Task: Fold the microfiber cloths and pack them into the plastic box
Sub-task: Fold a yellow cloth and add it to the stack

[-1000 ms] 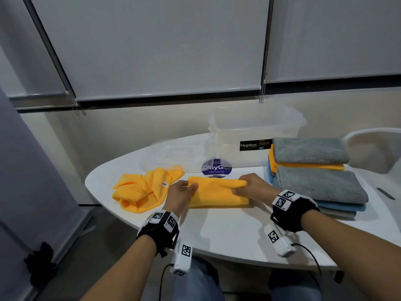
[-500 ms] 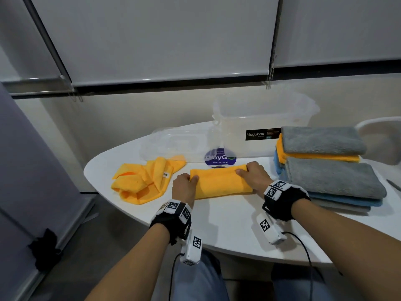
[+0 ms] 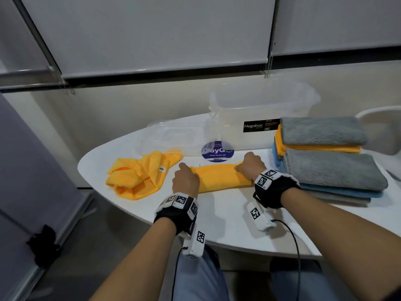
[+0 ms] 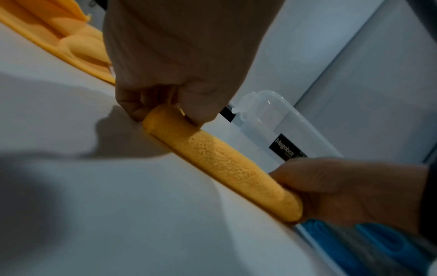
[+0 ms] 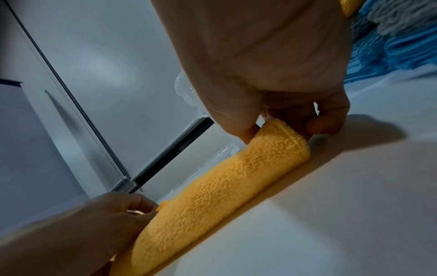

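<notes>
A folded orange cloth (image 3: 220, 178) lies as a narrow strip on the white table (image 3: 227, 222). My left hand (image 3: 185, 181) pinches its left end (image 4: 163, 115) with curled fingers. My right hand (image 3: 249, 167) pinches the right end (image 5: 286, 138), thumb and fingers closed round the fold. The clear plastic box (image 3: 260, 114) labelled Megabox stands just behind, with nothing showing inside it. A crumpled orange cloth (image 3: 138, 175) lies to the left of my left hand.
A stack of folded grey, orange and blue cloths (image 3: 329, 157) sits right of my right hand. The clear lid (image 3: 173, 137) lies left of the box, beside a round blue sticker (image 3: 217, 152). A white chair (image 3: 382, 129) stands at the far right.
Both hands have shifted a little toward the box with the orange strip between them, and the strip looks narrower. The head view has tilted down and moved closer.
</notes>
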`<action>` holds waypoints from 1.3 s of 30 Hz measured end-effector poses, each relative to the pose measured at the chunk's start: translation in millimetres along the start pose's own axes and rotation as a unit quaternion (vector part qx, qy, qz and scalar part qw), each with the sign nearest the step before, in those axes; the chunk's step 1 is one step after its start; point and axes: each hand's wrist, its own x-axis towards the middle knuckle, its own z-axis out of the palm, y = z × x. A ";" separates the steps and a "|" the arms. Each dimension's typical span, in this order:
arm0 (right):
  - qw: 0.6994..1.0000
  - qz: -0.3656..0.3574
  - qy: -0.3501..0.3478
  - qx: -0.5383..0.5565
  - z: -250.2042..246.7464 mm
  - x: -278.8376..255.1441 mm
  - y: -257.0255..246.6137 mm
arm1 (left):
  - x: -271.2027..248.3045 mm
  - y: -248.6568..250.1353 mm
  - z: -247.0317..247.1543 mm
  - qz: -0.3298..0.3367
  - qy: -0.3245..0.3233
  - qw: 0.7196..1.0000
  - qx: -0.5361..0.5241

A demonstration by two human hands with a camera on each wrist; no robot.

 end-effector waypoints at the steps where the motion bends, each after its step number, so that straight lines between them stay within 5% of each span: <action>1: 1.000 0.003 0.000 -0.004 0.7 0.1 -1.3 | -0.6 -0.2 0.6 0.004 -0.004 1.000 0.021; 9: 0.998 0.015 -0.016 0.052 -5.7 -11.5 -4.5 | -10.5 2.0 -8.0 -0.041 -0.052 0.992 0.111; 13: 0.985 -0.025 -0.012 0.172 -35.1 -22.1 -7.0 | -2.5 4.2 -29.2 -0.021 -0.079 0.990 -0.112; 16: 0.962 -0.068 0.050 0.261 -67.4 -34.2 -8.0 | -5.8 18.7 -51.7 -0.006 -0.075 0.953 -0.293; 21: 0.941 -0.095 0.053 0.320 -133.5 -54.9 9.1 | -33.0 87.9 -66.4 0.035 -0.125 0.905 -0.406; 29: 0.940 -0.058 0.119 0.313 -206.0 -52.5 114.3 | -83.9 189.0 -23.2 0.207 -0.075 0.906 -0.362; 39: 0.942 0.023 0.199 0.269 -204.2 -52.2 192.3 | -109.2 220.1 29.4 0.149 -0.163 0.918 -0.330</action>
